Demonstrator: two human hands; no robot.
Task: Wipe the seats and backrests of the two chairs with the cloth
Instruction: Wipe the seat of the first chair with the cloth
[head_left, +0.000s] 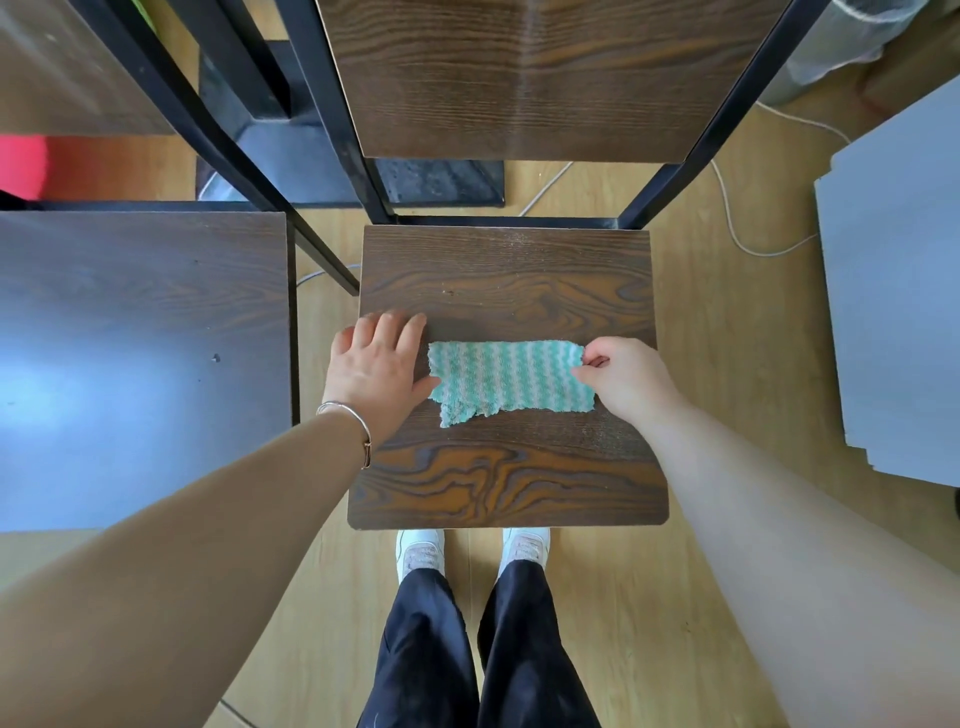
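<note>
Teal-and-white ribbed cloth (506, 382) flat on wood-grain seat (506, 467), left hand (376, 366) spread flat, right hand (621, 376) pinching cloth's edge

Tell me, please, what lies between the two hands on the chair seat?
In the head view, the cloth lies flat there: the left hand rests at one end, the right hand pinches the other.

Light wood-grain floor (727, 364) fills the frame. A white cable (727, 210) loops right of centre, near a grey board (898, 286) at the right edge. A black slab (441, 182) lies upper centre.
</note>
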